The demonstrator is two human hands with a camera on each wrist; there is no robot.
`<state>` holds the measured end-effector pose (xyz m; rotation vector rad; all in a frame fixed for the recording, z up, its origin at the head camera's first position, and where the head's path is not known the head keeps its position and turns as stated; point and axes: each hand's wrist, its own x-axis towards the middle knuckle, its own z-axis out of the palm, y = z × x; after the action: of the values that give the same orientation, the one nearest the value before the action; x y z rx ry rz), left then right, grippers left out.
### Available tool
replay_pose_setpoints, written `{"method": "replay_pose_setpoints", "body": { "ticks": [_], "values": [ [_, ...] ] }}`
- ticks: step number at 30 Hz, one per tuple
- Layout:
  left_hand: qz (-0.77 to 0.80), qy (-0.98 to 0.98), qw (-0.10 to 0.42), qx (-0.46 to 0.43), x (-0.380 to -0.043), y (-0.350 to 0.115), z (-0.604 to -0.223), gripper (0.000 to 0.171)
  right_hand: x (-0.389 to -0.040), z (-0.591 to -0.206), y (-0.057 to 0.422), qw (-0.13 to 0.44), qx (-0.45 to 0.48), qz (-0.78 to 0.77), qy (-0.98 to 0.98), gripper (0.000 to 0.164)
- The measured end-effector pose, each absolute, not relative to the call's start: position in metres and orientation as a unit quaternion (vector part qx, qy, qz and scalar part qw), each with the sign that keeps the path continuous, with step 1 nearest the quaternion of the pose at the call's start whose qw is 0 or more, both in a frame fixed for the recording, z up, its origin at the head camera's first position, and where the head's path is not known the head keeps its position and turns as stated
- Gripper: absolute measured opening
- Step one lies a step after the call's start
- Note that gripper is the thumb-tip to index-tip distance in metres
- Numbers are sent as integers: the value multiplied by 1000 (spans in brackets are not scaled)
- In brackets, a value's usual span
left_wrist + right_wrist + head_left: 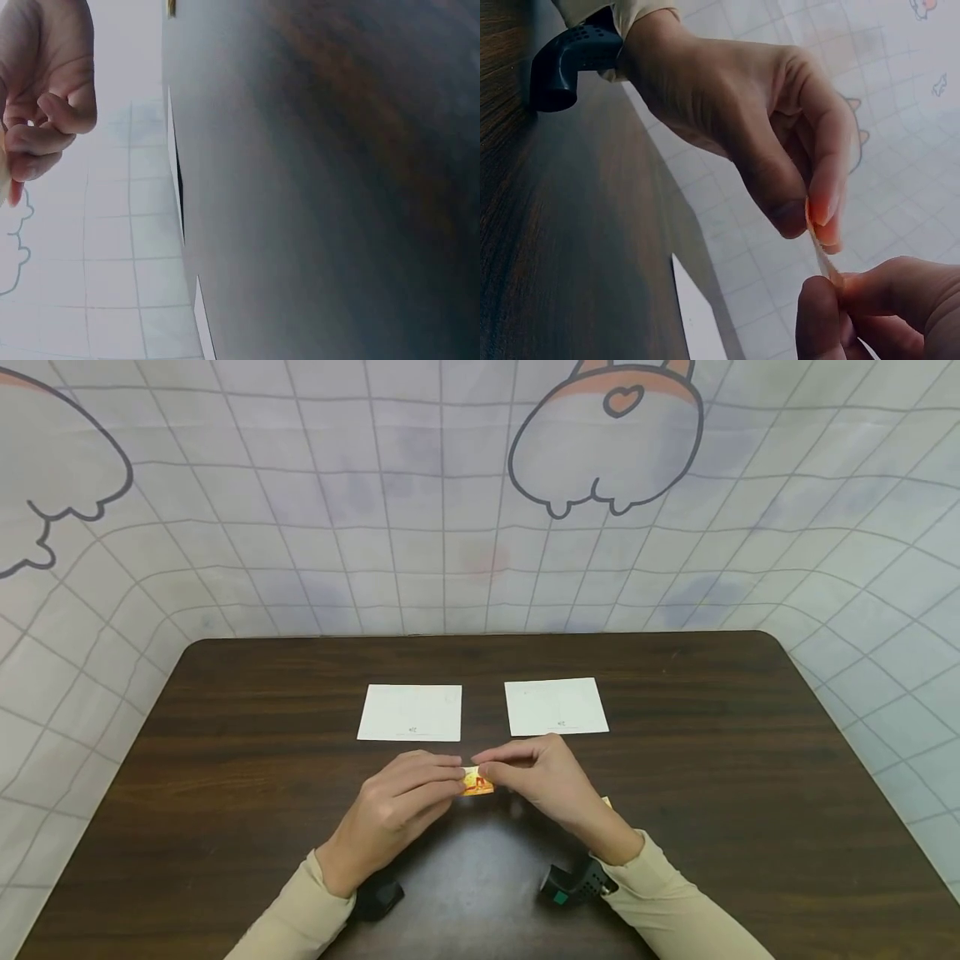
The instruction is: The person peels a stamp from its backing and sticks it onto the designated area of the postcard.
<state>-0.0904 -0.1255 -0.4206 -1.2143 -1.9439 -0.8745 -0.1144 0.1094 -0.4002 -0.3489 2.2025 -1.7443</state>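
In the head view a small flat yellow-and-orange printed piece [477,782] is between my two hands. My left hand [405,802] pinches its left end, and my right hand [543,781] pinches the right end with thumb and forefinger. Seen nearly edge-on in the right wrist view, the thin piece [823,259] spans from the left hand [750,112] to the right hand's fingertips [817,300]. It is raised off the table. The left wrist view shows the right hand [49,82] with curled fingers; the left hand is out of that picture.
Two white cards [410,712] [557,707] lie side by side beyond the hands on the dark wooden table [225,827]. A yellow bit [607,802] peeks out beside my right wrist. A gridded cloth wall [442,527] stands behind the table.
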Motion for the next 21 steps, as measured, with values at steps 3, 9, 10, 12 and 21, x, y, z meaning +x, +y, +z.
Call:
{"method": "replay_pose_setpoints", "body": {
  "ticks": [3, 9, 10, 12, 21],
  "values": [
    [-347, -745, 336, -459, -91, -124, -420, 20, -114, -399, 110, 146, -135, -603, 772, 24],
    [-395, -750, 324, -420, -92, -120, -419, 11, -113, -395, 113, 106, -165, -600, 775, 18],
    [-406, -750, 321, -413, -92, -119, -419, 9, -113, -395, 114, 100, -172, -606, 770, 18],
    [-430, -749, 313, -395, -92, -119, -419, 9, -114, -395, 115, 92, -187, -622, 754, 17],
    [-559, -752, 212, -278, -85, -112, -412, 23, -114, -394, 120, 67, -252, -634, 728, 13]
  ]
}}
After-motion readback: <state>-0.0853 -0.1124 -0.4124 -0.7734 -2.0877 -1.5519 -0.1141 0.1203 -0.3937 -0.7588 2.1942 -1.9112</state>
